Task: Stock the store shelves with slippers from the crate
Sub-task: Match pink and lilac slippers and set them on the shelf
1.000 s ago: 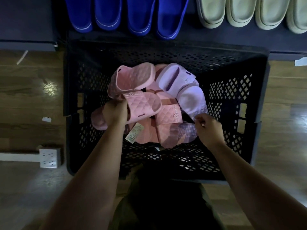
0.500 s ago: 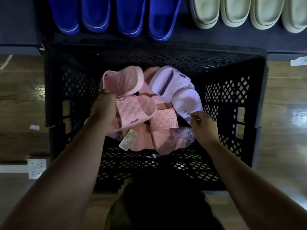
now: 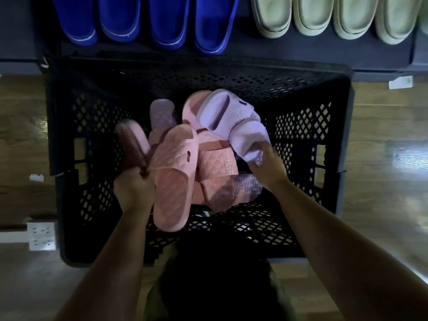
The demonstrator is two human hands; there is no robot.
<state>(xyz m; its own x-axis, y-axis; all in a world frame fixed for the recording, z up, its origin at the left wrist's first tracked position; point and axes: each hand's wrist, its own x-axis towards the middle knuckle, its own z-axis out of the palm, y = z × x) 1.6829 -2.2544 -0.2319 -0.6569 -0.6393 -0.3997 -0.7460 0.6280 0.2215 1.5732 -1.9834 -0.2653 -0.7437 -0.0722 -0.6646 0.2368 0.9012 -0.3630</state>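
Note:
A black perforated crate (image 3: pixel 333 126) stands on the floor below me with several pink and lilac slippers inside. My left hand (image 3: pixel 133 189) grips a pair of pink quilted slippers (image 3: pixel 172 179) and holds them raised over the crate's near left part. My right hand (image 3: pixel 266 170) grips the lower end of a lilac slipper (image 3: pixel 249 141), which lies against a second lilac slipper (image 3: pixel 228 110). More pink quilted slippers (image 3: pixel 217 163) lie between my hands.
The dark shelf (image 3: pixel 324 52) runs beyond the crate, with a row of blue slippers (image 3: pixel 143 17) at left and a row of beige slippers (image 3: pixel 335 15) at right. A white power strip (image 3: pixel 41 236) lies on the wooden floor left of the crate.
My left hand has lifted and turned the pink pair, so one slipper now points toward me. My right hand has closed on the lilac slipper's end. A dull purple slipper now shows at the back.

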